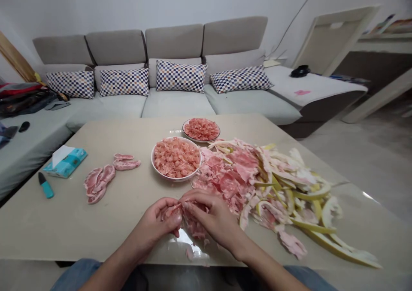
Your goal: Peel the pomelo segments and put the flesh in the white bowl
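In the head view, your left hand [156,222] and right hand [214,213] meet with curled fingers, both pinching a pink fruit segment [195,225] above the surface [112,235], near your edge. Beyond stands a white bowl [176,179] of pulp; rightward lie pink membranes [230,175] and peel strips [313,228].

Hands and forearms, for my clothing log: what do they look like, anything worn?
The left hand and right hand are bare, without gloves; no watch or bracelet shows. The left forearm and right forearm show no sleeves.
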Tool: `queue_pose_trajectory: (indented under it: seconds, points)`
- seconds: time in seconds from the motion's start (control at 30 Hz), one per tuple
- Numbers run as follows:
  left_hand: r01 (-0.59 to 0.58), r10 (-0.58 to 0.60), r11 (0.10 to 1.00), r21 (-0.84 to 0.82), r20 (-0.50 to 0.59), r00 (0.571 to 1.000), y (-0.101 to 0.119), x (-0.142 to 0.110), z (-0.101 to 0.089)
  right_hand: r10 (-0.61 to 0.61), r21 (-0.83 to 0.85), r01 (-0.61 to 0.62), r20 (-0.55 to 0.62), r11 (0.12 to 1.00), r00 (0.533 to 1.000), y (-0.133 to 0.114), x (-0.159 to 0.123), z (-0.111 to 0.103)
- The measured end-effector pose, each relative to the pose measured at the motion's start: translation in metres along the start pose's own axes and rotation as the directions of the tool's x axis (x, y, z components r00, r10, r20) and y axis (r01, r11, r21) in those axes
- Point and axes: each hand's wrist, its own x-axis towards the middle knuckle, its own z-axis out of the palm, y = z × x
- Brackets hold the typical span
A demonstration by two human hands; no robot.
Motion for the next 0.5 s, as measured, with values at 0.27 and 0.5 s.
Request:
queue_pose_trajectory:
  seconds: [0.27,0.5]
  points:
    - [-0.045,0.050,0.997,0.056,-0.110,0.993,-0.0017,0.0005,0.0010,0.230,0.141,-0.229,0.014,0.963,0.973,0.0052,-0.0044,0.0075]
    - [-0.064,0.088,0.989,0.130,-0.189,0.978,-0.0025,0.0020,-0.0002,0.118,0.055,-0.117,-0.012,0.992,0.993,0.0030,-0.0016,0.0015]
